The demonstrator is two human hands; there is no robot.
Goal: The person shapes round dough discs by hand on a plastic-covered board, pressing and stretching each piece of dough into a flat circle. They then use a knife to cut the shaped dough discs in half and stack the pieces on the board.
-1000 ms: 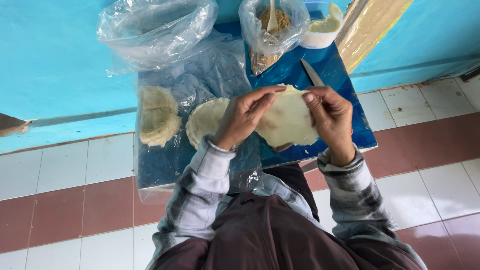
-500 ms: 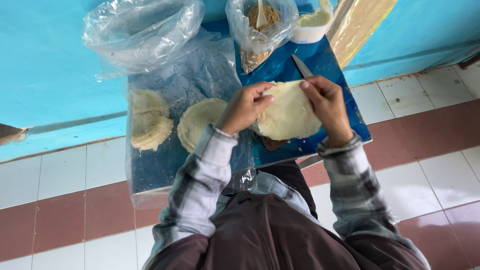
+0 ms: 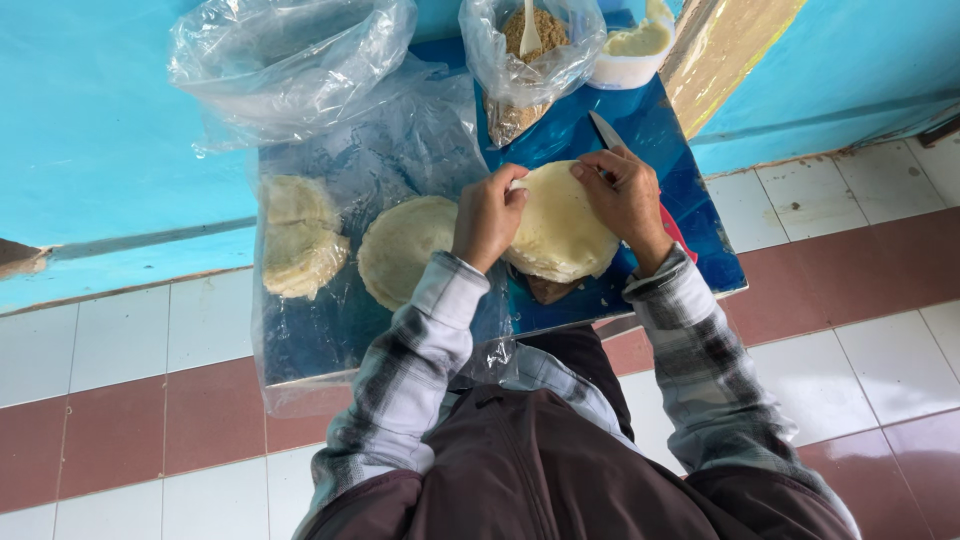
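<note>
Turquoise wall (image 3: 90,130): I see it filling the left and top of my view, with white and reddish-brown floor tiles (image 3: 130,400) below it.
Blue table (image 3: 700,240): it stands against that wall, and a clear plastic sheet (image 3: 320,340) covers its left half and hangs over the near edge.
Empty clear bag (image 3: 290,60): crumpled at the far left corner of the table, on the sheet.
Folded dough piece (image 3: 300,240): pale and lumpy, it lies on the sheet at the left, just beside the next one.
Flat dough round (image 3: 405,250): it lies on the sheet in the middle, and its right edge runs under my left wrist.
Left hand (image 3: 490,215): curled over the left rim of the held dough disc, fingertips pinching that edge; the grip is narrow and holding dough.
Held dough disc (image 3: 555,225): a pale round sheet held between both hands above the table's middle, sagging a little at its near edge.
Bag of brown crumbs (image 3: 525,60): open, at the far edge behind the disc, with a white spoon (image 3: 528,35) standing in it.
Right hand (image 3: 625,195): fingers laid on the disc's right top edge, thumb beneath, closed on the dough.
Knife (image 3: 610,135): its blade shows just beyond my right fingers, flat on the table.
White bowl (image 3: 630,55): far right corner, holding pale yellowish paste.
Sleeves (image 3: 420,350): grey plaid, both arms.
</note>
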